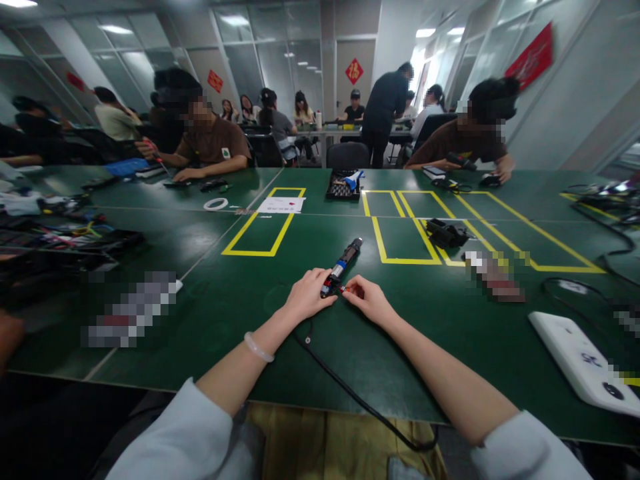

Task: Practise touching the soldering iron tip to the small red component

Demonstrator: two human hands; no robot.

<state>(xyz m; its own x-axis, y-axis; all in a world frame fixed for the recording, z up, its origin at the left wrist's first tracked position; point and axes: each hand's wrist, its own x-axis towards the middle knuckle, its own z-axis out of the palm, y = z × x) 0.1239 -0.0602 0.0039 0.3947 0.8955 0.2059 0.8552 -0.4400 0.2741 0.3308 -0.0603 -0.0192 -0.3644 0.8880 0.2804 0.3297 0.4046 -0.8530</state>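
An elongated black device (346, 261) lies at a slant on the green table, its casing open on a blue part and small red bits. My left hand (309, 293) is closed around the near end of it, fingers over the side and thumb along the bottom. Just right of that end, my right hand (371, 300) pinches something small with a reddish tint, too small to name. A black cord (350, 388) runs from beneath my left hand over the table's front edge.
Yellow tape outlines (407, 261) mark the green table (240, 313). Farther back are a black tray (342, 191) with tools, a paper sheet (283, 205) and a white ring (215, 204). Black parts (447, 233) and a white device (583, 360) lie right. Two people work opposite.
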